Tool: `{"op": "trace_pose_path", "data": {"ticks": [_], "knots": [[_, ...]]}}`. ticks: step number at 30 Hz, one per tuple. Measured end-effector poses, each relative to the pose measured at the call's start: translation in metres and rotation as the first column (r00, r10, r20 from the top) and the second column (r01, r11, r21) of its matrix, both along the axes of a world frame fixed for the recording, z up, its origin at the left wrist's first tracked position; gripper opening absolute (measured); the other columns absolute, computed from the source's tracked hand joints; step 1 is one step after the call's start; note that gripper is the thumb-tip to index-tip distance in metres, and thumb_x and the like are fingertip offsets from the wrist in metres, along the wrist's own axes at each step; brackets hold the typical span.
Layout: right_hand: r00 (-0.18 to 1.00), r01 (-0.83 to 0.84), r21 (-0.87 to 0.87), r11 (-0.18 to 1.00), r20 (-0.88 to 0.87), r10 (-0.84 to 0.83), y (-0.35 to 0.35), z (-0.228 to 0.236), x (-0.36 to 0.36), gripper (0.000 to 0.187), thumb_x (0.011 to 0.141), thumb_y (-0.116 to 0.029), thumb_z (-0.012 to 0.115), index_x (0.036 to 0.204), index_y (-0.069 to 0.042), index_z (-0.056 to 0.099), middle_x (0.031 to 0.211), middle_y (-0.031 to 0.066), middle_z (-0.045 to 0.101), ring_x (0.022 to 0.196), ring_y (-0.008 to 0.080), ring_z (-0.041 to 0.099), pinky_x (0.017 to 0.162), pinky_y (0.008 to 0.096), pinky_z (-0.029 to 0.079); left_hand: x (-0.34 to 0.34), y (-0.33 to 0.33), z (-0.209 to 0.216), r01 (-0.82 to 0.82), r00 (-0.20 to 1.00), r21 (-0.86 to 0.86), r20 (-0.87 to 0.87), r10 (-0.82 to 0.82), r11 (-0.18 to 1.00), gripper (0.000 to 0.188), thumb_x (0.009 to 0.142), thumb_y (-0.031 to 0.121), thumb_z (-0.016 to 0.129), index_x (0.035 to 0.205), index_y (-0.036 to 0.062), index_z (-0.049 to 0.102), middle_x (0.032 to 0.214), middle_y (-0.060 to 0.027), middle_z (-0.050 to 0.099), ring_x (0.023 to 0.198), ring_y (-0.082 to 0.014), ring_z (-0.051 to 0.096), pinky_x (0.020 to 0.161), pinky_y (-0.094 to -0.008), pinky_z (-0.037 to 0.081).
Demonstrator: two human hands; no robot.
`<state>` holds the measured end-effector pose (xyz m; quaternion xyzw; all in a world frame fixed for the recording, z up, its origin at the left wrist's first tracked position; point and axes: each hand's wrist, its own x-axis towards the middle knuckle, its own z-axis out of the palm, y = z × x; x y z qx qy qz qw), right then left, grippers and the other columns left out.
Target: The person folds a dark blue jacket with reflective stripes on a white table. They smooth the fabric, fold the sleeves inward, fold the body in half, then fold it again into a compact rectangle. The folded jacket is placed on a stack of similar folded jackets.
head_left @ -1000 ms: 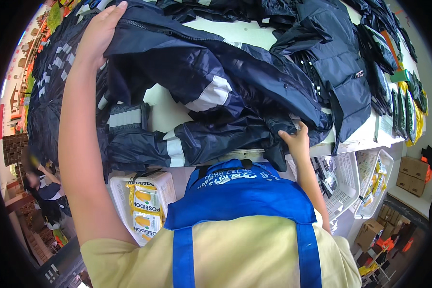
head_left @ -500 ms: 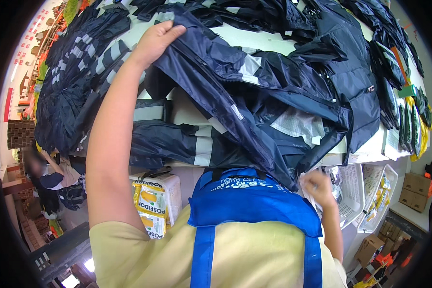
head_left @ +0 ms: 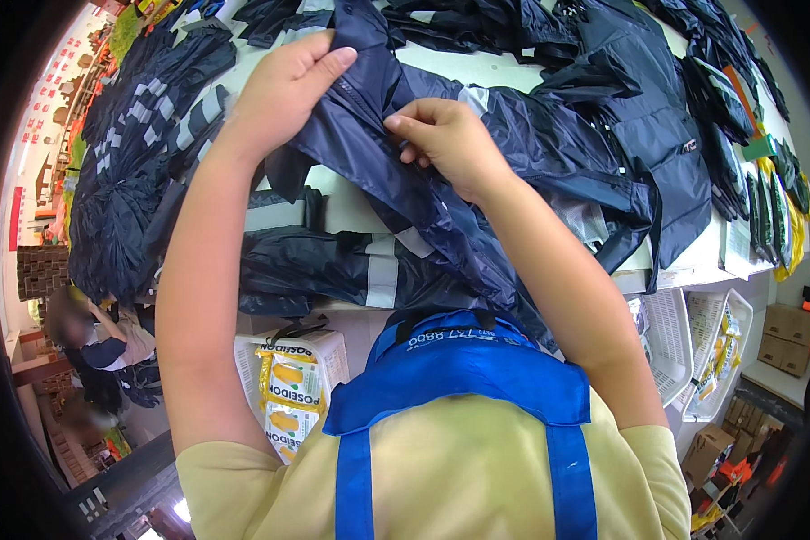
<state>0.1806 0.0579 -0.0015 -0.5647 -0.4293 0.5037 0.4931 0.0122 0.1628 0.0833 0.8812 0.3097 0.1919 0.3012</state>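
Observation:
A dark navy rain jacket [head_left: 346,148] with a long zip and pale grey reflective bands lies rumpled over the white table, its lower part hanging toward me. My left hand [head_left: 288,90] grips its upper left edge between thumb and fingers and holds it up. Closed on the fabric beside the zip, my right hand [head_left: 445,144] pinches with thumb and forefinger; what exactly lies between those fingertips is partly hidden. Below my left hand another dark garment with a grey band [head_left: 381,270] lies along the table's near edge.
Piles of dark garments [head_left: 121,207] cover the table's left and far sides. Folded packs [head_left: 765,220] stand at the right end. Below the edge are a white basket [head_left: 337,360] of yellow-white packages and more white baskets [head_left: 670,333]. Another person [head_left: 108,346] is at far left.
My right hand has risen from the jacket's lower end near my waist to the zip near my left hand. My left hand keeps its hold on the jacket's edge.

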Motion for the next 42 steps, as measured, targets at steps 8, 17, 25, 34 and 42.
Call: {"op": "trace_pose_path", "data": {"ticks": [8, 17, 25, 34, 42], "knots": [[0.987, -0.146, 0.048, 0.988, 0.076, 0.142, -0.032, -0.01, 0.025, 0.021, 0.092, -0.021, 0.061, 0.092, -0.001, 0.066, 0.073, 0.001, 0.059, 0.069, 0.0103, 0.054, 0.065, 0.0269, 0.046, 0.02, 0.003, -0.015, 0.043, 0.984, -0.065, 0.173, -0.031, 0.997, 0.024, 0.097, 0.024, 0.055, 0.094, 0.0008, 0.059, 0.078, 0.003, 0.057, 0.075, -0.0049, 0.048, 0.071, -0.0225, 0.041], [0.775, -0.031, -0.242, 0.97, 0.607, 0.176, -0.169, -0.086, 0.183, 0.02, 0.079, -0.022, 0.061, 0.075, -0.003, 0.061, 0.066, 0.0134, 0.06, 0.063, 0.0247, 0.058, 0.061, 0.0369, 0.046, -0.029, 0.068, 0.024, -0.185, 0.875, -0.464, 0.323, 0.36, 0.866, 0.026, 0.098, 0.025, 0.054, 0.111, 0.0035, 0.061, 0.102, -0.0043, 0.068, 0.086, -0.0111, 0.065, 0.077, -0.0235, 0.051], [0.9, 0.143, -0.654, 0.743, 0.398, 0.178, -0.265, -0.051, 0.221, 0.021, 0.082, -0.017, 0.057, 0.074, 0.002, 0.06, 0.066, 0.0107, 0.061, 0.063, 0.0179, 0.064, 0.063, 0.0308, 0.049, -0.059, 0.141, -0.043, -0.308, 0.939, -0.441, 0.001, 0.343, 0.843, 0.03, 0.098, 0.03, 0.053, 0.107, 0.0033, 0.062, 0.102, -0.0035, 0.068, 0.09, -0.0103, 0.062, 0.083, -0.0251, 0.047], [0.552, 0.431, -0.096, 0.897, 0.815, -0.178, -0.239, -0.088, 0.172, 0.028, 0.081, -0.019, 0.067, 0.104, -0.005, 0.061, 0.091, 0.0167, 0.065, 0.091, 0.0355, 0.062, 0.08, 0.0419, 0.048, 0.059, 0.034, -0.114, -0.027, 0.732, 0.592, -0.537, 0.419, 0.806, 0.035, 0.085, 0.025, 0.064, 0.113, 0.0037, 0.062, 0.111, -0.0165, 0.065, 0.104, -0.0347, 0.062, 0.09, -0.0432, 0.047], [0.582, 0.36, -0.415, 0.836, 0.8, 0.146, -0.219, -0.16, 0.186, 0.016, 0.074, -0.021, 0.072, 0.079, -0.007, 0.067, 0.083, 0.0127, 0.066, 0.088, 0.0325, 0.061, 0.08, 0.041, 0.048, 0.163, -0.111, -0.256, 0.324, 0.85, -0.057, -0.42, -0.317, 0.944, 0.022, 0.083, 0.022, 0.065, 0.102, 0.0122, 0.068, 0.108, -0.0069, 0.065, 0.107, -0.0279, 0.058, 0.091, -0.0399, 0.046]]}}
